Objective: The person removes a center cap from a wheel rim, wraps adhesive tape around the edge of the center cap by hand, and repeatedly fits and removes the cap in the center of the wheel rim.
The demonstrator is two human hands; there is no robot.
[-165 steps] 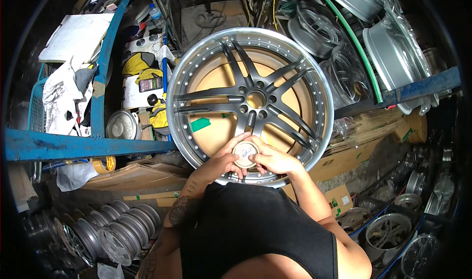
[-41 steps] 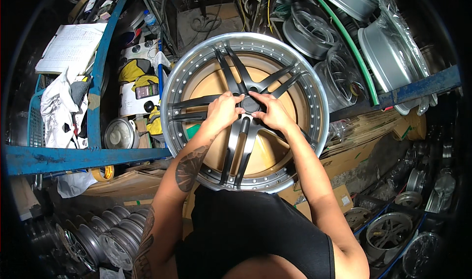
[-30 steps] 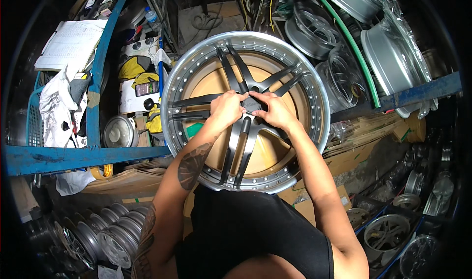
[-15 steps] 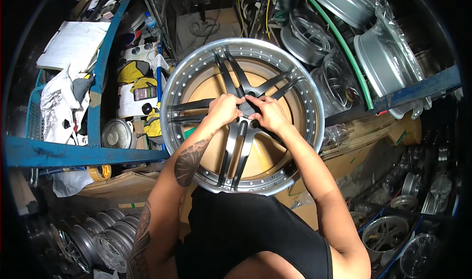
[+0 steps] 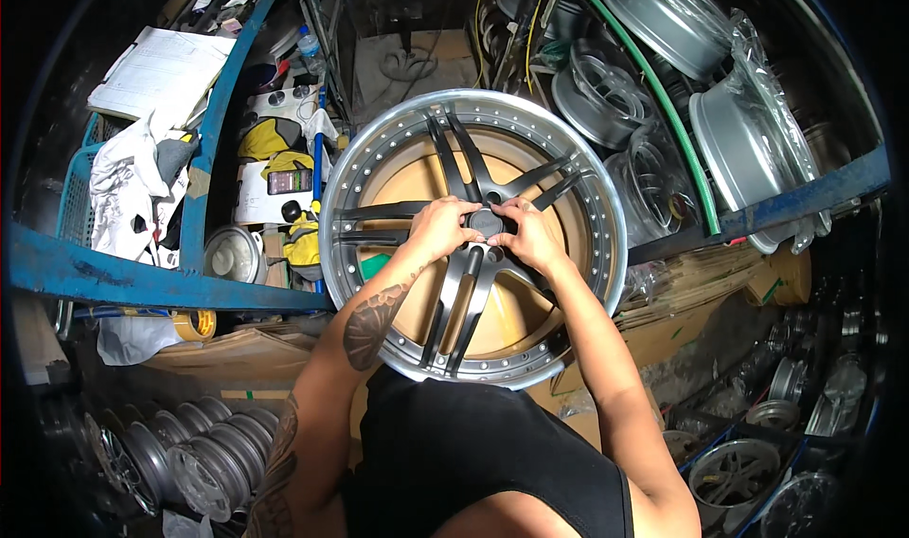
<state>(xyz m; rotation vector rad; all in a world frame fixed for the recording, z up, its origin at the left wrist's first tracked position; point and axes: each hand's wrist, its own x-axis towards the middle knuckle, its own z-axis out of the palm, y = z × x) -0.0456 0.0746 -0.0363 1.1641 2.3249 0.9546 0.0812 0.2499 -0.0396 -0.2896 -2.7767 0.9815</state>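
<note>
A large alloy wheel (image 5: 466, 150) lies face up in front of me, with dark split spokes, a polished silver lip and a ring of small bolts. In its hub sits a round dark grey center cap (image 5: 487, 222). My left hand (image 5: 439, 228) grips the cap's left edge with thumb and fingers. On the opposite edge, my right hand (image 5: 530, 239) closes its thumb and fingertips against the same cap. Tan cardboard (image 5: 507, 315) shows between the spokes. Whether the cap is fully seated cannot be seen.
Left, a blue metal frame (image 5: 142, 277) borders papers (image 5: 161, 69), a white cloth (image 5: 128, 192), yellow-and-black gloves (image 5: 270, 138) and a phone (image 5: 290, 182). Wrapped wheels (image 5: 748, 131) fill the right shelf behind a green bar (image 5: 653, 88). More rims (image 5: 204, 472) stand lower left.
My fingers have spread outward from the top of the center cap to its sides, so more of its face shows. The whole view has shifted slightly, with the wheel lower in it.
</note>
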